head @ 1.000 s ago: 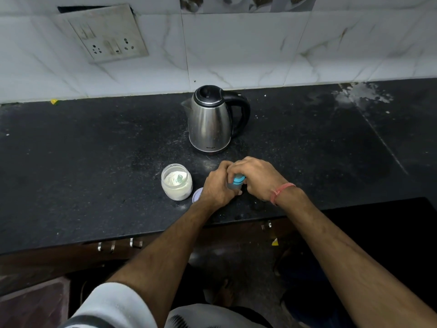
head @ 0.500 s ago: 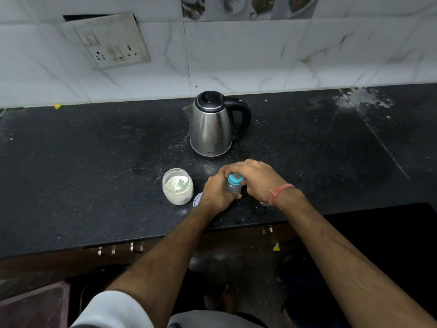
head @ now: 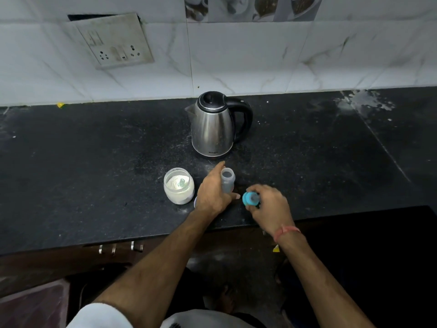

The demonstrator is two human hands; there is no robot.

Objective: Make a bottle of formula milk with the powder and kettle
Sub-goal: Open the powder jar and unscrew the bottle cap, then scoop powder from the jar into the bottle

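Observation:
A small clear baby bottle [head: 228, 179] stands upright on the black counter with its mouth uncovered. My left hand [head: 212, 192] grips it from the left. To its right, my right hand [head: 269, 204] holds the blue teat cap [head: 251, 199], low over the counter and apart from the bottle. An uncovered glass jar of white powder [head: 179, 185] with a scoop inside stands left of my left hand. The steel kettle [head: 214, 125] with a black handle stands behind the bottle, lid down.
The jar's round lid [head: 195, 201] peeks out beside my left wrist. A wall socket plate [head: 115, 41] sits on the tiled wall at back left. White powder residue [head: 364, 102] marks the black counter [head: 71, 174] at far right. The counter's front edge runs just below my wrists.
Both hands were together on the capped bottle. Now the blue cap is off, carried right and down by my right hand, while my left hand keeps the bottle upright.

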